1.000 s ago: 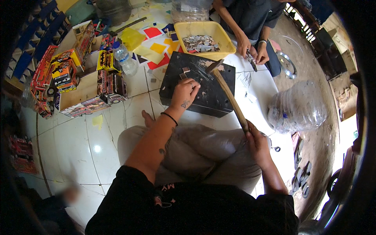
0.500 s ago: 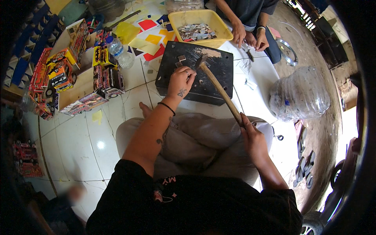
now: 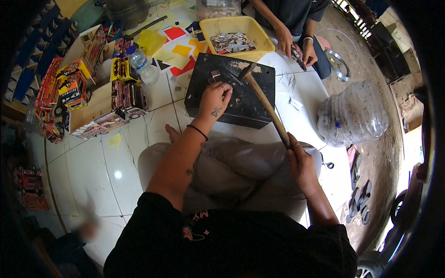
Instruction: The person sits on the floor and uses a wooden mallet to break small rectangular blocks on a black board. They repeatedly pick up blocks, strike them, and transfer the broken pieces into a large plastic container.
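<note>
In the head view, a hammer (image 3: 267,106) has a long, worn wooden handle and a dark metal head; the right hand (image 3: 301,164) wraps its fingers around the handle's lower end. The hammer head lies just beyond and right of the left hand's (image 3: 214,99) curled fingers; whether they pinch anything, I cannot tell. Under these fingers sits a scuffed black block (image 3: 245,100), with small brown square pieces (image 3: 215,73) just beyond them.
</note>
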A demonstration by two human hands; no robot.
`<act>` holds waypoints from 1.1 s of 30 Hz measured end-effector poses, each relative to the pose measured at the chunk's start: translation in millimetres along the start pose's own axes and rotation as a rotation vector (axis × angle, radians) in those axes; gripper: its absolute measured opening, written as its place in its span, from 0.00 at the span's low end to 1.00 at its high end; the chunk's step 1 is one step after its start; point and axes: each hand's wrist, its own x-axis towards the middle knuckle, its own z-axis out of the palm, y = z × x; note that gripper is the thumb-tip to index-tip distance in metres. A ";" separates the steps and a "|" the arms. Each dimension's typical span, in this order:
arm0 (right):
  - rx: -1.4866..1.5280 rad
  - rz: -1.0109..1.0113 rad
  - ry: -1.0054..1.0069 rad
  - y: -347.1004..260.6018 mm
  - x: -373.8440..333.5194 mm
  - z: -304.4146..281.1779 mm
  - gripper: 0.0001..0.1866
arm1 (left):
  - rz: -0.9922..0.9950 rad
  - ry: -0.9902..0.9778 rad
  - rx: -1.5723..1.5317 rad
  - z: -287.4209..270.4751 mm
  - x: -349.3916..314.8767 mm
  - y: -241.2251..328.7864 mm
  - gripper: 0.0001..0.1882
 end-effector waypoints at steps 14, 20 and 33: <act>0.003 -0.105 -0.023 -0.8 -4.3 10.3 0.30 | 0.116 0.095 0.117 7.5 -7.7 -5.0 0.06; 0.012 -0.056 -0.025 -1.9 -8.1 10.6 0.29 | 0.155 0.094 0.183 6.8 -8.6 -3.3 0.06; -0.010 -0.165 0.202 26.7 18.2 4.9 0.26 | 0.125 0.097 0.172 3.3 -14.1 4.2 0.07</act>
